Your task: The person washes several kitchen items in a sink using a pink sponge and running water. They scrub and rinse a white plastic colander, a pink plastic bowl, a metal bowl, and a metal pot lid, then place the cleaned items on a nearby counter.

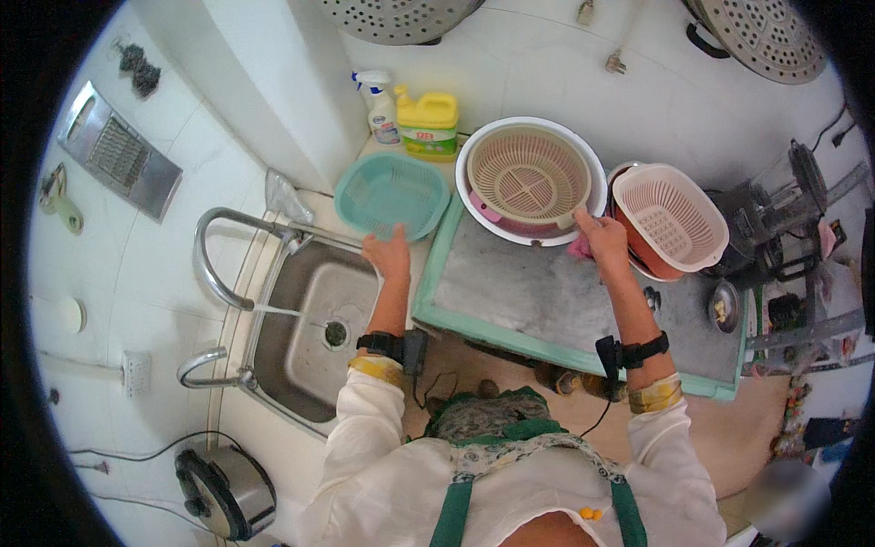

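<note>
My left hand (pixel 389 256) is at the near rim of a teal plastic basket (pixel 393 195), on the counter behind the sink. Its thumb and fingers are apart, and the thumb overlaps the basket's edge; whether it touches is unclear. My right hand (pixel 605 241) grips the near right rim of a round beige plastic colander (pixel 530 171). That colander sits inside a white enamel basin (pixel 470 147), over a pink item (pixel 509 224) that is mostly hidden. A pinkish-red cloth (pixel 581 247) shows beneath my right hand.
Water runs from a curved faucet (pixel 215 222) into the steel sink (pixel 318 321). A cream rectangular basket (pixel 673 215) rests on stacked bowls at right. Behind stand a spray bottle (pixel 381 116) and a yellow detergent jug (pixel 429 126). A small metal bowl (pixel 733 295) and a blender (pixel 772 184) are farther right.
</note>
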Action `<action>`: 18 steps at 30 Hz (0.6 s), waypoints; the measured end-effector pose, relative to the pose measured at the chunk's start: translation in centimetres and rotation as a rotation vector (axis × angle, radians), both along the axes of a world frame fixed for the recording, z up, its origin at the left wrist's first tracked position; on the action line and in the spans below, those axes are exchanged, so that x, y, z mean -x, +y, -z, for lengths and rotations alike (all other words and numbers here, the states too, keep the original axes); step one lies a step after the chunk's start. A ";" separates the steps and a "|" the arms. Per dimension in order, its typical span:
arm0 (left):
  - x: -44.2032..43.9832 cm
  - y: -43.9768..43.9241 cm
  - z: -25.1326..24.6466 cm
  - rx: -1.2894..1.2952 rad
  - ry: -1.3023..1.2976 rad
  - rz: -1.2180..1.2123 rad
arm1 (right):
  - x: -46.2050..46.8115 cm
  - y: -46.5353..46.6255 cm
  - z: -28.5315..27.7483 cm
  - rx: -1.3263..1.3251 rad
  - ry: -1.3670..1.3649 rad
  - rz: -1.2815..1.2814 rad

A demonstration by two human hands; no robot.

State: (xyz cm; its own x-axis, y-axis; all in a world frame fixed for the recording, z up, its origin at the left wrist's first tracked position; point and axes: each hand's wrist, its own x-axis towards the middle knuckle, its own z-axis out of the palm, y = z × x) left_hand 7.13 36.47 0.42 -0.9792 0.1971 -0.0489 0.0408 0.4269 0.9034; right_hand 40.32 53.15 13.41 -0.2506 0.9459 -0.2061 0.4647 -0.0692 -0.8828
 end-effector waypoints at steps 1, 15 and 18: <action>1.0 -0.2 0.7 0.024 -0.015 -0.046 | 0.0 -0.1 -0.2 0.032 0.015 0.031; 2.7 -6.3 -11.4 -0.444 -0.442 0.245 | -0.5 -2.9 -1.3 -0.388 0.022 0.126; 0.5 -5.5 -17.3 -0.500 -0.467 0.420 | -0.6 -5.1 -1.6 -0.442 0.065 0.120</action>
